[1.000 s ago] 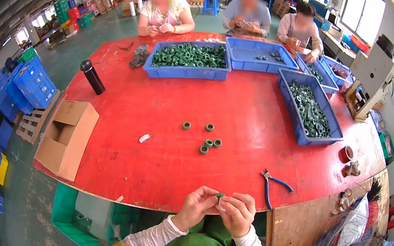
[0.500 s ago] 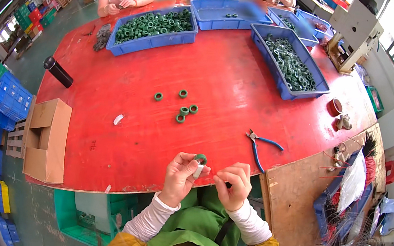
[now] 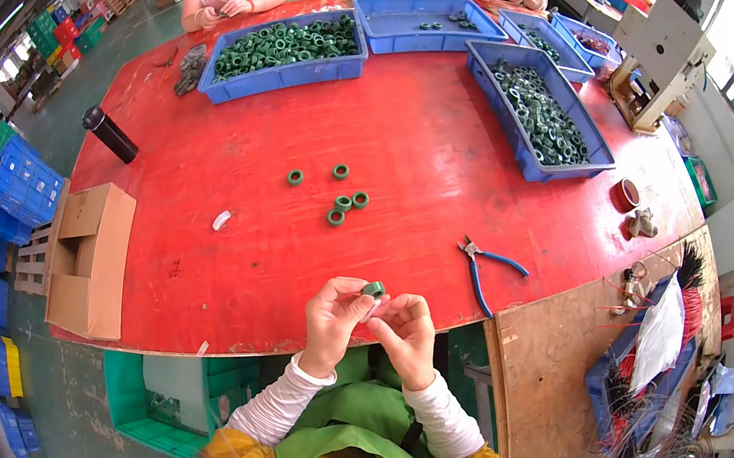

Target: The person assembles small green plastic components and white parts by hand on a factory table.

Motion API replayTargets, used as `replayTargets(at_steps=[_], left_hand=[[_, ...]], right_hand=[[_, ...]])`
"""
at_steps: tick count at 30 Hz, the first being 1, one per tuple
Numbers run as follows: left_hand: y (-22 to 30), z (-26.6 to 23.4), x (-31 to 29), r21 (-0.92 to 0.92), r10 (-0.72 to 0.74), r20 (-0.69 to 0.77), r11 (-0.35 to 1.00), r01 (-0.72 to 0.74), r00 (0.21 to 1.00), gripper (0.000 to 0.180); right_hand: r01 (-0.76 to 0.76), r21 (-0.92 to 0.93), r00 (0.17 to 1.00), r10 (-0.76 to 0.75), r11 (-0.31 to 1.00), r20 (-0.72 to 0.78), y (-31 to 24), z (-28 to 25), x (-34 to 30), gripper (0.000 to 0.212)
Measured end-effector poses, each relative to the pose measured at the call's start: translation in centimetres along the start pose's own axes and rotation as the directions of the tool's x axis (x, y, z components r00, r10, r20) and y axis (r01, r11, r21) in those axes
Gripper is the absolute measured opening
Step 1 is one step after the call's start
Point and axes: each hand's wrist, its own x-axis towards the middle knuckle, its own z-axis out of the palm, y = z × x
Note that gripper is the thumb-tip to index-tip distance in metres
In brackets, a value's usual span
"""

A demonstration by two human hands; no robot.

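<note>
Just above the near table edge, my left hand (image 3: pixel 329 324) pinches a green ring (image 3: pixel 374 289) between thumb and fingers. A small white piece lies against the ring, mostly covered by my fingers now. My right hand (image 3: pixel 408 338) has come right up to it, thumb and fingertips closed beside the ring. What those fingertips grip is too small and hidden to make out. Farther in on the red table (image 3: pixel 239 143) lie several loose green rings (image 3: pixel 343 203). Blue-handled cutting pliers (image 3: pixel 480 267) rest to the right, jaws pointing away from me.
Blue trays of green rings (image 3: pixel 280 79) (image 3: pixel 537 173) stand across the table, with co-workers behind. A small white piece (image 3: pixel 221 221) and a black bottle (image 3: pixel 110 134) lie leftward. An open carton (image 3: pixel 109 265) stands at the left edge; a wire bin (image 3: pixel 598 389) is at right.
My right hand has moved left to meet the ring at my left hand. The ring has tilted, and the white piece is more covered. A blurred shape over the far tray is gone.
</note>
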Motion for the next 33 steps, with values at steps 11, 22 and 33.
replayTargets(at_steps=[11,22,33], left_hand=[[0.4,0.7,0.0,0.016,0.022,-0.02,1.0,-0.022,1.0,0.015],[0.3,-0.1,0.4,-0.168,-0.115,0.019,0.979,0.116,0.993,0.015],[1.3,-0.8,0.8,-0.184,-0.126,0.115,0.972,0.146,0.985,0.011]], right_hand=[[-0.129,0.316,0.992,0.122,0.94,0.041,-0.1,0.5,0.1,0.034],[0.097,0.177,0.995,-0.092,0.979,-0.038,0.0,0.2,-1.0,0.036],[0.451,-0.484,0.852,-0.524,0.75,-0.018,-2.4,-1.7,0.1,0.023]])
